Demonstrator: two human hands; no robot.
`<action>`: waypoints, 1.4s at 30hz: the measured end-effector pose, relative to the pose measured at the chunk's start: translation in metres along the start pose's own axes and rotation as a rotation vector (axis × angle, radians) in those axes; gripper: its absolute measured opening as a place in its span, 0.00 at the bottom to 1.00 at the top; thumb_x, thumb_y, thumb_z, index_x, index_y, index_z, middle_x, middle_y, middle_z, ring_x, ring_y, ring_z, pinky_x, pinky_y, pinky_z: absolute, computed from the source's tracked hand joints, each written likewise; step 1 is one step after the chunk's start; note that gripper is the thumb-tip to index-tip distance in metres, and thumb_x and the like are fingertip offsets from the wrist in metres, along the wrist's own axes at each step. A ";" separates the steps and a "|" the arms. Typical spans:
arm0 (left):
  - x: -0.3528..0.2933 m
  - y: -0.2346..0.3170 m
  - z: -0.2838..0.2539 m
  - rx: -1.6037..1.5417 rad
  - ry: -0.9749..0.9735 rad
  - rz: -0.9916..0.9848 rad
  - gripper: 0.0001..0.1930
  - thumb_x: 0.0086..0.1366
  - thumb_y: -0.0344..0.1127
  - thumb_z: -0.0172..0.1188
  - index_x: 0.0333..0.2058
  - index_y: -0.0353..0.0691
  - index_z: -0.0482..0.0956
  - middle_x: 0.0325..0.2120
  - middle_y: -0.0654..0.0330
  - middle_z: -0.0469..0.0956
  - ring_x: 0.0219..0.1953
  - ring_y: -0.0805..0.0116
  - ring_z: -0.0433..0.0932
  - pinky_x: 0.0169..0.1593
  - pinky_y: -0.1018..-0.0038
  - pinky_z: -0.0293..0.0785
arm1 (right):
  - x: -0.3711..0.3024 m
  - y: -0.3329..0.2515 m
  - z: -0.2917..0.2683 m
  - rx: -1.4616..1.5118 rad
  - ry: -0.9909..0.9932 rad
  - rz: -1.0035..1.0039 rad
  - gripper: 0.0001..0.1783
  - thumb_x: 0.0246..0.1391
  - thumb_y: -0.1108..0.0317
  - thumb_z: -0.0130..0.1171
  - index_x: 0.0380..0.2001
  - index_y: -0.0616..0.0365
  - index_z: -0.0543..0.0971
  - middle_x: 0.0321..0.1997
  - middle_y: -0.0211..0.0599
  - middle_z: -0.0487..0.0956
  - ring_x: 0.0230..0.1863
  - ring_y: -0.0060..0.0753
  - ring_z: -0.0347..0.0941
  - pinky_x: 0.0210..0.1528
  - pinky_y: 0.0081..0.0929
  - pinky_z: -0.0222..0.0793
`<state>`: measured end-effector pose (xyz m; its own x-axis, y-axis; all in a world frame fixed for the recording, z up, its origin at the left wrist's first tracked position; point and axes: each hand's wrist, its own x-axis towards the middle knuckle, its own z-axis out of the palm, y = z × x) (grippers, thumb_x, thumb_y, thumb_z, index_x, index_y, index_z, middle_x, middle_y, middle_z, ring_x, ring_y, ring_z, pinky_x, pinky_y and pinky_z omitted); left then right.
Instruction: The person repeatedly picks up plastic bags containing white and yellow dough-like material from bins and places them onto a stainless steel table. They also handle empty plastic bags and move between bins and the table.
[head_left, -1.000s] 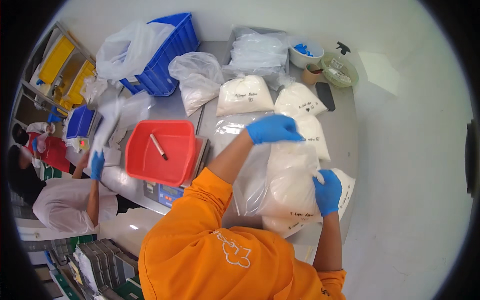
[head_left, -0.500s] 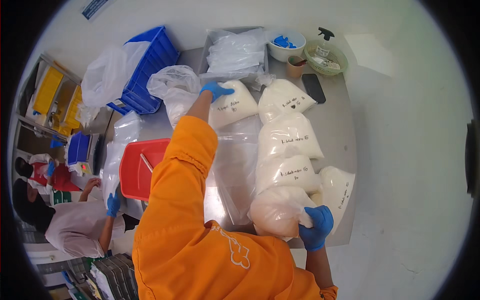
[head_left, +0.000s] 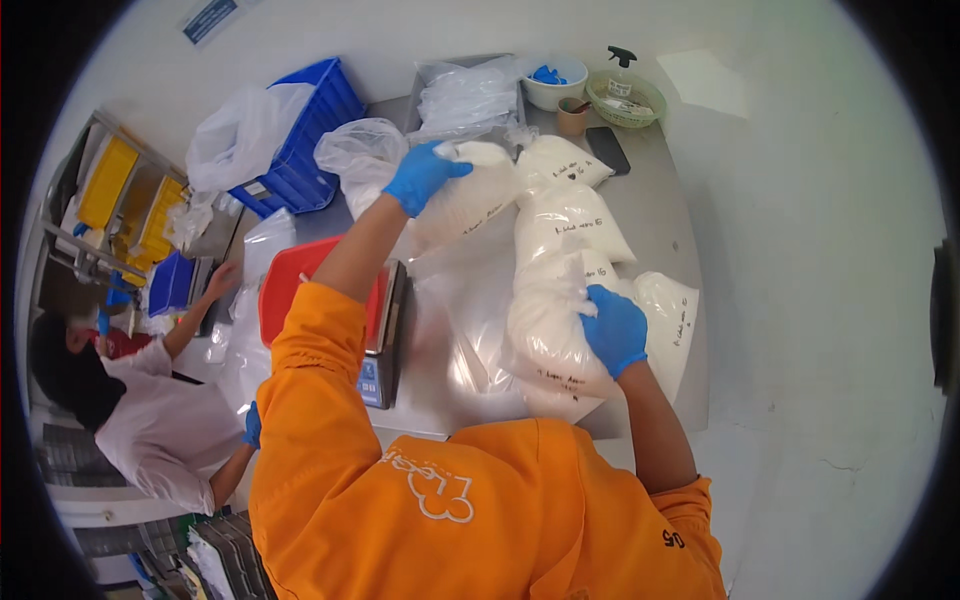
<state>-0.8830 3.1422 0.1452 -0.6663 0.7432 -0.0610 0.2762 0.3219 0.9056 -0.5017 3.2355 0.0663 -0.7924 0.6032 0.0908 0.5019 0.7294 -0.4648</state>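
Bags of white powder (head_left: 572, 222) lie in a row on the right side of the tabletop (head_left: 658, 200). At its near end, the right hand (head_left: 613, 330) is closed round the gathered neck of a plump bag (head_left: 553, 335). Farther left, the left hand (head_left: 425, 178) grips the top of a tilted bag (head_left: 465, 210). Just left of that bag sits an open-mouthed bag (head_left: 362, 150). At the far left, a blue crate (head_left: 300, 172) holds crumpled translucent plastic (head_left: 245, 135). A grey bin (head_left: 412, 112) on the far side holds stacked clear packaging (head_left: 465, 100). Right of it, a white bowl (head_left: 555, 97) holds blue items (head_left: 548, 75), and a green basket (head_left: 625, 118) holds a spray bottle (head_left: 620, 78). A red tray (head_left: 285, 285) rests on a scale (head_left: 370, 382); the orange left sleeve (head_left: 320, 345) covers much of its inside.
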 end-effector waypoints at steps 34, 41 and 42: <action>-1.088 -0.291 0.124 -0.124 1.128 -1.129 0.17 0.50 0.41 0.70 0.36 0.37 0.82 0.36 0.44 0.82 0.39 0.46 0.80 0.45 0.60 0.75 | -0.204 -0.334 0.085 0.434 -0.854 -0.744 0.11 0.53 0.72 0.60 0.38 0.68 0.81 0.37 0.37 0.80 0.39 0.31 0.71 0.47 0.31 0.70; -1.213 -0.395 0.172 -0.059 0.581 -1.379 0.19 0.55 0.48 0.65 0.40 0.41 0.85 0.43 0.46 0.82 0.45 0.48 0.81 0.51 0.60 0.75 | -0.381 -0.552 0.290 0.364 -1.172 -1.057 0.11 0.47 0.74 0.65 0.36 0.67 0.81 0.34 0.37 0.81 0.37 0.34 0.75 0.44 0.33 0.70; -1.218 -0.403 0.180 -0.105 0.588 -1.357 0.20 0.55 0.49 0.64 0.40 0.41 0.86 0.43 0.47 0.82 0.45 0.48 0.81 0.52 0.60 0.75 | -0.400 -0.578 0.317 0.376 -1.194 -1.121 0.11 0.48 0.75 0.65 0.36 0.68 0.81 0.33 0.39 0.81 0.36 0.32 0.75 0.43 0.32 0.70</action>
<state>-0.0578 2.2132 -0.2207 -0.5534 -0.4293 -0.7138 -0.8045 0.4975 0.3244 -0.5844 2.4699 0.0197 -0.5667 -0.8189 -0.0907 -0.4186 0.3810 -0.8244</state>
